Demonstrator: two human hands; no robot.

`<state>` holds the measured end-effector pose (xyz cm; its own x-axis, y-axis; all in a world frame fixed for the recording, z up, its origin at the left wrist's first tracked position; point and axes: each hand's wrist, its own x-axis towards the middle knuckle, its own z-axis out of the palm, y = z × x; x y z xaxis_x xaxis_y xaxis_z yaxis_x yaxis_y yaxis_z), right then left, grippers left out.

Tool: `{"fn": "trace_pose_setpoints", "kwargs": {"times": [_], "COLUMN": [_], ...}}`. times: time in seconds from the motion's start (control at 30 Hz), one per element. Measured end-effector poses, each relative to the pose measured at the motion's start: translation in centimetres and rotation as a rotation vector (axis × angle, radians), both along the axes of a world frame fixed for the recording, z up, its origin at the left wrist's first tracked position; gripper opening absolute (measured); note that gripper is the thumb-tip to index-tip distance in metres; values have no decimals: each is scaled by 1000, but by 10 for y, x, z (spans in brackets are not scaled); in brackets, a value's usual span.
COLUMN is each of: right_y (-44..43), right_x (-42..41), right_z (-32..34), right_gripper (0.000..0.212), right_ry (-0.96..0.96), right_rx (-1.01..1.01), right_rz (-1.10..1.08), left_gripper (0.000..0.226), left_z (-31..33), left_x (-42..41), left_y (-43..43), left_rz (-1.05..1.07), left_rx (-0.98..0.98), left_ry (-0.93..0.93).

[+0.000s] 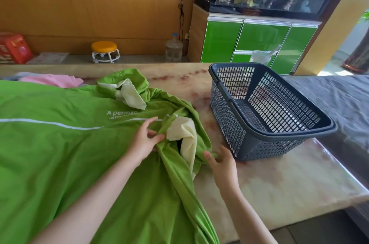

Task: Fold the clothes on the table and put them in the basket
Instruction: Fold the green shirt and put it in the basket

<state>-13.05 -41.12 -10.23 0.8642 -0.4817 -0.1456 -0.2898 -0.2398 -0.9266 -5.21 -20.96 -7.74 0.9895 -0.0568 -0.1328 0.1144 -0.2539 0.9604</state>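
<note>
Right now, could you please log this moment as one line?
left hand pinches green garment | right hand pinches green garment | basket empty

Only one view: head cam, wide-angle, looking fwd & down, close over the table [279, 183].

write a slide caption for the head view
Left hand and right hand grip the bunched green garment on the table, empty basket alongside.
</note>
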Motion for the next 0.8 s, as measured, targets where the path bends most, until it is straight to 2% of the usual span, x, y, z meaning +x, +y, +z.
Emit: {"fn": "trace_pose_setpoints", "kwargs": {"times": [0.07, 0.17, 0.27, 0.37, 0.5, 0.63, 0.67, 0.73, 0.8], "right_y": [-3, -6, -8, -7, -6, -11, -12, -12, -12], "right_x": [2, 2, -2, -4, -7, -12, -12, -12, -10], "right_z": [-3, -8, -8, 0, 20, 37, 39, 40, 38], "right_gripper": [65, 58, 39, 11, 7, 7, 6, 6, 7], "right_ry": [5, 55, 35, -99, -275, -432, -456, -468, -447], "right_rx": [1, -3, 100, 170, 225, 160, 148, 131, 124], "right_rz": [-28, -20, 9, 25, 5, -13, -12, 2, 12], "left_gripper": [77, 95, 95, 71, 48, 33, 32, 48, 64], "left_z": [-2, -3, -2, -1, -5, -7, -5, 5, 17], "left_x": [0, -1, -1, -1, -2, -2, -2, -5, -9], "left_y": [3, 2, -2, 4, 19, 30, 29, 21, 9], "left_rz": [-90, -271, -399, -471, -445, -409, -383, -351, -330], "left_rx": [103, 344, 550, 644, 695, 651, 626, 604, 701], "left_ry": [-194, -500, -606, -579, -505, -279, -229, -149, -102]}}
